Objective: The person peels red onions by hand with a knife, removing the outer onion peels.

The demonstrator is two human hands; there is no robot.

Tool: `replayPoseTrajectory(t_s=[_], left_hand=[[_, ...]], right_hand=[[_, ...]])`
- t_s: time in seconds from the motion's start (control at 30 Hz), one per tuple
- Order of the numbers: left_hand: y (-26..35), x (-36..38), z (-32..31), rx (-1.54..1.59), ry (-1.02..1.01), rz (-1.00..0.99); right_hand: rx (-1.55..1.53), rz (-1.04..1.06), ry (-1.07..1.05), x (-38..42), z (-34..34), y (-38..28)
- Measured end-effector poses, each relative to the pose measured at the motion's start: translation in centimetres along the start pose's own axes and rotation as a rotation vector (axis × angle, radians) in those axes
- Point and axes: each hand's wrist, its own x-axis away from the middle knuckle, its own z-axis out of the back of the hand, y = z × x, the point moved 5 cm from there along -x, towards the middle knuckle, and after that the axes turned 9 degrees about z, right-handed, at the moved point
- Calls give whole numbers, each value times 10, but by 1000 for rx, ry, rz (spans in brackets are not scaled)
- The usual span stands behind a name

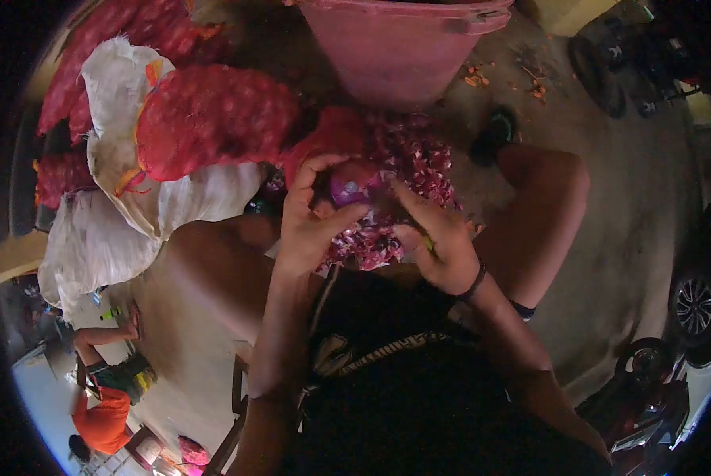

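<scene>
A red onion (pixel 351 184) with purple, shiny skin sits in my left hand (pixel 306 226), whose fingers and thumb curl around it. Close to its right side is my right hand (pixel 444 244), with a thin yellow-green handle (pixel 429 243) showing against the palm. The rest of that tool is hidden or too dark to make out. Below and behind both hands lies a heap of purple-and-white onion peels and pieces (pixel 423 163), between my knees. A red mesh sack (pixel 332 136) touches the heap just beyond my left hand.
A large pink tub (pixel 399 55) stands beyond the heap. Full red mesh sacks of onions (pixel 217 119) and white woven sacks (pixel 94 246) are piled at the left. Another person in an orange shirt (pixel 103 420) sits at lower left. Parked vehicles (pixel 693 309) line the right.
</scene>
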Motion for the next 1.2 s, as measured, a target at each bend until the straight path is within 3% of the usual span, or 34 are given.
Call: replayPoseTrajectory(t_s=[0.03, 0.1, 0.2, 0.5, 0.6, 0.8, 0.9, 0.97, 1.03, 1.2], left_hand=[[2, 1, -2, -12, 15, 0], [2, 2, 0, -27, 5, -7], [3, 2, 3, -46, -5, 5], [0, 0, 3, -54, -57, 29], [-1, 2, 3, -89, -41, 51], [-4, 2, 2, -106, -99, 98], [-8, 6, -6, -107, -131, 93], [-10, 5, -7, -49, -120, 54], [-11, 2, -3, 40, -76, -17], [-6, 0, 1, 164, -91, 24]], right_hand=[[50, 45, -39, -3, -1, -7], [115, -91, -145, 3, -4, -7], [142, -24, -101, -1, -4, -7], [144, -124, -132, -5, -4, -7], [70, -41, -42, -7, -5, -6], [-143, -262, 8, -1, -8, 0], [-73, -174, 171, -2, 2, 15], [-234, -364, 216, 5, 1, 32], [-313, -432, 216, 10, 3, 38], [-431, -295, 37, 6, -2, 12]])
